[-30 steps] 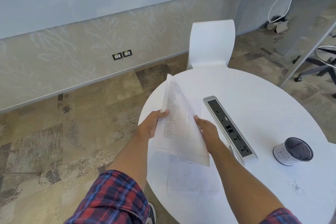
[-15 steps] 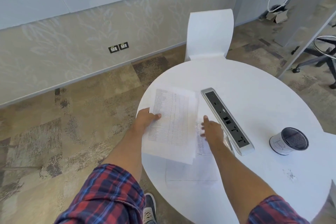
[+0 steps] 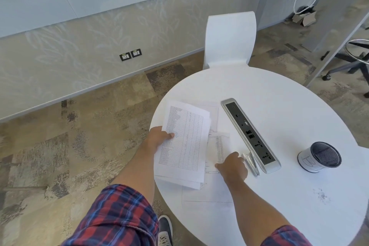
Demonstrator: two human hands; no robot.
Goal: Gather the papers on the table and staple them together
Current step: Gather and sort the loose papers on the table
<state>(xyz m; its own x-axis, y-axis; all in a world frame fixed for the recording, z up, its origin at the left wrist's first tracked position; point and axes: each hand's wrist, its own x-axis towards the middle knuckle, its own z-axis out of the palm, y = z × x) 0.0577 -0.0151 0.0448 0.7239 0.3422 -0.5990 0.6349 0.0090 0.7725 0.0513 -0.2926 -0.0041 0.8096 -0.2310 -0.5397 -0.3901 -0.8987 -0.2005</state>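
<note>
Left hand (image 3: 159, 139) is gripping the printed white paper stack (image 3: 184, 142); right hand (image 3: 232, 167), fingers loose, is pressing a loose sheet (image 3: 218, 146) at three o'clock. Sheets risk fanning, stapling crooked.

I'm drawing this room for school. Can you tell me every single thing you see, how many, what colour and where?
table: one, white, round, right of middle
held papers: a small stack, white with printed tables, over the table's left edge
loose papers: at least three, white, flat on the table beside and under the stack
stapler: one, silver, beside the power strip's near end
power strip: one, grey and black, mid-table
cup: one, white with dark inside, on its side at right
chair: one, white, behind the table
wall sockets: two, black, low on the wall
office chair base: one, black, far right
shoe: one, dark, on the carpet
left hand: holds the stack
right hand: on a loose paper, its grip hidden
</note>
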